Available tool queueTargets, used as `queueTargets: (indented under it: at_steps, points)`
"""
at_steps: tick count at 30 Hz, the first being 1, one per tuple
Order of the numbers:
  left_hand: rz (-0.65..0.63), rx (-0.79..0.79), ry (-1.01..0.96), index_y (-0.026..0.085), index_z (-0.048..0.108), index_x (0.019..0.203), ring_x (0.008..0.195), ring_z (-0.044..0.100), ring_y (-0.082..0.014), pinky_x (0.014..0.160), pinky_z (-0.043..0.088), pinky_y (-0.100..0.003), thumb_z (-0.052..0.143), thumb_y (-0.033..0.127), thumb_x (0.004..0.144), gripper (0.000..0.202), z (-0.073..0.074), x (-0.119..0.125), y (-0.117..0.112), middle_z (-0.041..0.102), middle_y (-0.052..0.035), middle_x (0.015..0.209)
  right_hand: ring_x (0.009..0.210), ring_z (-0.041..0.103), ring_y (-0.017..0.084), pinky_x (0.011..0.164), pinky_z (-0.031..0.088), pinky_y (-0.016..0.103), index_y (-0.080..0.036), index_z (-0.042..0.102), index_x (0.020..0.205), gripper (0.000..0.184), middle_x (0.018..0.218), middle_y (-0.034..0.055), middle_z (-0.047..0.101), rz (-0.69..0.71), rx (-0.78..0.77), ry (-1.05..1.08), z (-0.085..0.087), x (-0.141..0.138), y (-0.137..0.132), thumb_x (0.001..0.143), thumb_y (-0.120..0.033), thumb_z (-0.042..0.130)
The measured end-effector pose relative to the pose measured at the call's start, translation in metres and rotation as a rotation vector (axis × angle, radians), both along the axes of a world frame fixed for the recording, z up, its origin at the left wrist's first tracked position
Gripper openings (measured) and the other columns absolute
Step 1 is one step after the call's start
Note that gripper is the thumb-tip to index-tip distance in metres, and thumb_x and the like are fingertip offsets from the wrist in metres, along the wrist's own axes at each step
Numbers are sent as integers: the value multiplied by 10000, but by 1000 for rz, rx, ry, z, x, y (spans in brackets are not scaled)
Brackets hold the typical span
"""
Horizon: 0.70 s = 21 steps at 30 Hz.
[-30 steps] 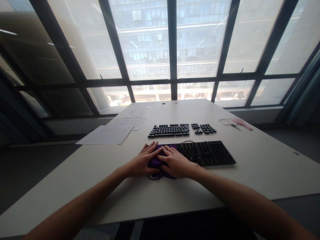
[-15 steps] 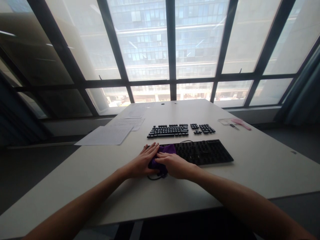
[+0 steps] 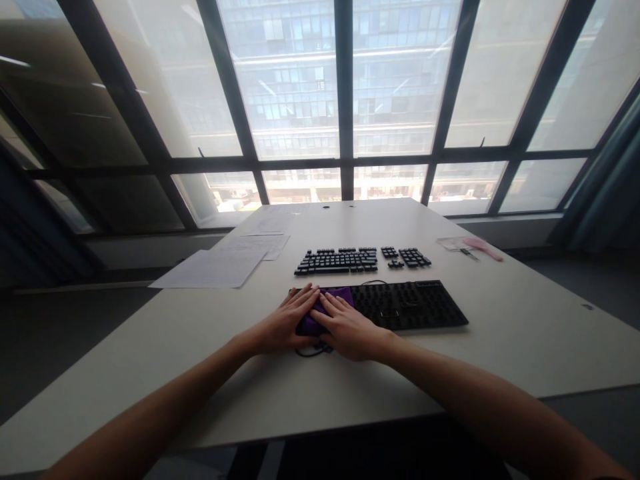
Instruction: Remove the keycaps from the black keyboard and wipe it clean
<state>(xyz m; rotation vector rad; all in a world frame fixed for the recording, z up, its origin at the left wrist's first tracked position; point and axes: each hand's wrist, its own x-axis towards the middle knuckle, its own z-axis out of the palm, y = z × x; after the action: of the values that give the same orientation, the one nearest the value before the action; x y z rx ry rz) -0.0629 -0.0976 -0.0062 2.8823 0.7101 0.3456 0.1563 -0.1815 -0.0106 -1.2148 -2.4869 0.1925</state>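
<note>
A black keyboard base point(image 3: 423, 307) with its keycaps off lies across the desk in front of me. A purple cloth point(image 3: 344, 293) is spread over its left part. My left hand point(image 3: 290, 321) rests at the keyboard's left end, fingers stretched out along the cloth's left edge. On top of the cloth lies my right hand point(image 3: 350, 330), its fingers extended and slightly apart, pressing it down. The fingertips of both hands nearly meet. Part of the cloth and the keyboard's left end are hidden beneath the hands. A dark cable point(image 3: 310, 352) loops out below them.
Behind the base, loose black keycaps point(image 3: 340, 261) are laid out in keyboard order. Paper sheets point(image 3: 215, 269) lie at the left. To the right are a pink-handled item point(image 3: 483, 248) and a clear bag point(image 3: 450, 243). Windows stand beyond the white desk point(image 3: 525, 333).
My right hand's fingers have straightened and flattened over the cloth, covering more of its lower part. My left hand stays nearly in place, as does the keyboard base.
</note>
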Motion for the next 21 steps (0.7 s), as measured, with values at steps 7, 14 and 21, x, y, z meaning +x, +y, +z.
queueTargets:
  at_steps: [7, 14, 21]
  points:
    - [-6, -17, 4, 202, 112, 1586, 1509, 100, -351, 1219, 96, -564, 683, 590, 813, 1036, 2, -1, 0, 174, -163, 1625, 1504, 181, 281, 1202, 245, 477, -147, 371, 1500, 617, 1608, 196, 239, 38, 45, 20, 1, 2, 4, 906, -134, 540]
    - [-12, 1, -100, 240, 220, 1567, 1500, 197, -300, 1227, 159, -535, 644, 444, 893, 822, 9, 4, -3, 282, -116, 1603, 1428, 383, 225, 1167, 347, 366, -142, 546, 1351, 487, 1499, 138, 472, 49, 95, 124, 10, 1, 3, 874, -51, 505]
    - [51, -53, -162, 254, 189, 1573, 1473, 289, -260, 1235, 177, -505, 469, 413, 999, 658, 8, 4, -1, 317, -76, 1595, 1388, 444, 218, 1151, 371, 364, -146, 597, 1290, 434, 1444, 124, 540, -30, 146, 112, 23, 3, 0, 896, -39, 451]
